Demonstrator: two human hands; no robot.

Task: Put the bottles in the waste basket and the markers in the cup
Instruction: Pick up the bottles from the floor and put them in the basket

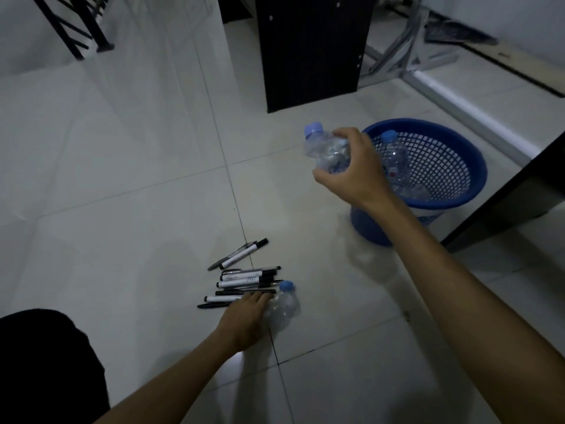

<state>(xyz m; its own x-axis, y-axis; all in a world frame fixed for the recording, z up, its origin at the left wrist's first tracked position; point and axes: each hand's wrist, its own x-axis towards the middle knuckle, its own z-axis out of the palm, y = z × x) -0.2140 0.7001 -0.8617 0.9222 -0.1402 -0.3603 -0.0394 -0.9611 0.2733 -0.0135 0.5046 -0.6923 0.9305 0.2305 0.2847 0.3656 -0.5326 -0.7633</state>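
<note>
My right hand point(356, 169) grips a crumpled clear bottle point(324, 148) with a pale blue cap, held in the air just left of the blue mesh waste basket point(470, 166). Another clear bottle point(396, 160) with a blue cap stands inside the basket. On the floor tiles, my left hand point(244, 322) rests on a third crumpled bottle point(282, 307), fingers wrapped over its left side. Several black-and-white markers point(244, 280) lie in a loose pile just beyond that hand. No cup is in view.
A dark cabinet panel point(312, 50) stands behind the basket. A dark table edge point(501, 206) runs diagonally at the right, with a metal frame point(406, 59) beyond. Black chair legs point(79, 32) are at the top left. A dark cloth point(46, 362) fills the lower left.
</note>
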